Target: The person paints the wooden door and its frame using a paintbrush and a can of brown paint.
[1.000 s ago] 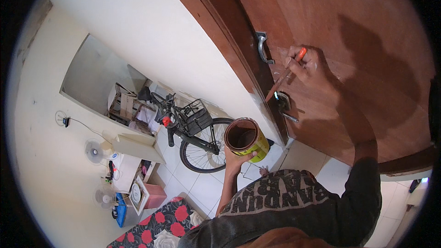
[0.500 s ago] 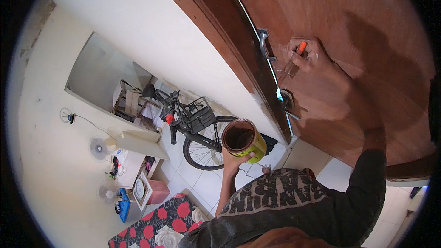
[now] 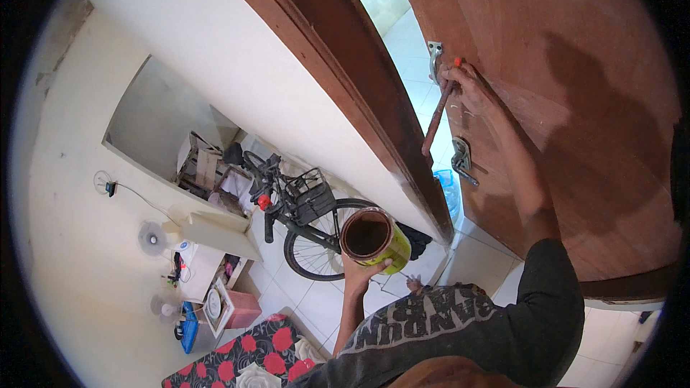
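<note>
My left hand [image 3: 361, 273] grips a yellow-green paint can [image 3: 392, 253] from below and the side, its thumb along the wall. The can is tilted, and brown paint coats its inside. At the brown wooden door [image 3: 589, 122], my right hand [image 3: 466, 86] is closed around a slim paint-stained tool [image 3: 437, 121] with an orange end; its exact kind is unclear. The tool's brown length points down across the door gap toward the frame. My right fingers are at the metal pull handle [image 3: 434, 61]; whether they hook it is unclear. Below is a metal lever latch [image 3: 462, 160].
The brown door frame [image 3: 338, 50] borders a white wall. A black bicycle [image 3: 309, 205] with a front basket stands behind the can. Lower left are a floral-patterned mattress [image 3: 241, 356], a pink box [image 3: 243, 309] and fans [image 3: 152, 238]. Through the gap shows a blue plastic bag [image 3: 449, 190].
The door has swung away from its frame, widening the gap. My right hand has moved up and left to the pull handle with the tool. The left hand and can have dropped slightly.
</note>
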Motion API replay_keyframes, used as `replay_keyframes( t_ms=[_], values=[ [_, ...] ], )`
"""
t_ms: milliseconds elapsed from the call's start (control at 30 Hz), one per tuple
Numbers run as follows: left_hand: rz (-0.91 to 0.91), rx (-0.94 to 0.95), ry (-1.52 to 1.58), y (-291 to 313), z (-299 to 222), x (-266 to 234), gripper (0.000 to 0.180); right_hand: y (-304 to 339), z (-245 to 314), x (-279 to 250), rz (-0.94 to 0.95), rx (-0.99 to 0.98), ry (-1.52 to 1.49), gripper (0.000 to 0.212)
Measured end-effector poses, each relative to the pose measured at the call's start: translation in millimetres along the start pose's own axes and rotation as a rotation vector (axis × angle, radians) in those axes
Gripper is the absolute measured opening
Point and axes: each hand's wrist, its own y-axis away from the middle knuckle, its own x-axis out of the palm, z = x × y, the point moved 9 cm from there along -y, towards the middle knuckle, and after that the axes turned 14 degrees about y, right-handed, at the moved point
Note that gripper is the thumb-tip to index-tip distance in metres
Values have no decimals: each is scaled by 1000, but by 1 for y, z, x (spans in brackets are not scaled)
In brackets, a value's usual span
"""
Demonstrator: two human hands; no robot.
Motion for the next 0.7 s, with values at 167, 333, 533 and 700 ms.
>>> replay_keyframes(
  t_ms=[167, 333, 533, 700],
  values=[
    [-15, -7, -22, -1, 4, -13, 74, 10, -8, 8, -121, 104, -90, 24],
    [-11, 49, -2, -3, -5, -16, 78, 8, -30, 10, -6, 11, -155, 20],
    [94, 27, -13, -26, 0, -21, 77, 6, -42, 17, -36, -34, -237, 21],
    [79, -27, 65, -35, 11, -22, 80, 20, -45, 5, -152, 12, -214, 16]
  ],
)
